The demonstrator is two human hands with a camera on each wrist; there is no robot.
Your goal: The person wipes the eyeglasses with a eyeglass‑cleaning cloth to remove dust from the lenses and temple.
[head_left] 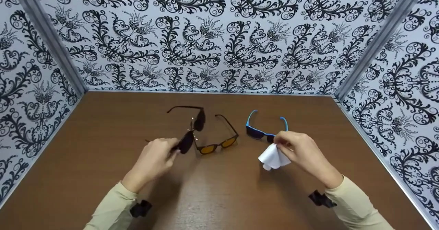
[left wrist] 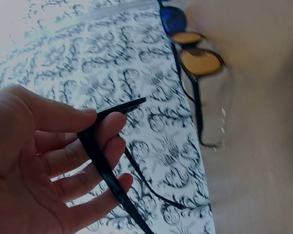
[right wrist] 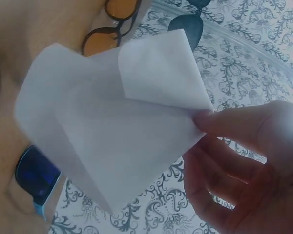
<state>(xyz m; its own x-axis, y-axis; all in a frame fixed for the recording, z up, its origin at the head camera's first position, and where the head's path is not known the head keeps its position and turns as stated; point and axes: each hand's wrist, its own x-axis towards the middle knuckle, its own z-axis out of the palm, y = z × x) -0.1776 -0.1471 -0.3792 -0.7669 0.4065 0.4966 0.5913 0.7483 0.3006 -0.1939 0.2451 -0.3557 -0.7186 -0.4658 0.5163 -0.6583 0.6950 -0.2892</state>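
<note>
My left hand (head_left: 156, 159) grips a pair of dark sunglasses (head_left: 187, 142) by one side, lifted above the table. In the left wrist view, thumb and fingers pinch the frame near the hinge, with one temple arm (left wrist: 102, 168) lying across the fingers. My right hand (head_left: 301, 151) pinches a white cloth (head_left: 273, 157) at one point, and the rest hangs down in folds. Across the right wrist view the cloth (right wrist: 136, 131) spreads wide, held between thumb and fingertips. Blue-framed sunglasses (head_left: 255, 132) lie just beyond the right hand, partly hidden by it.
Dark-framed glasses with orange lenses (head_left: 209, 149) rest mid-table, between the held sunglasses and the blue pair, arms unfolded. The brown table (head_left: 219, 195) is bounded at the back and sides by patterned walls (head_left: 205, 44) with grey corner posts (head_left: 370, 34).
</note>
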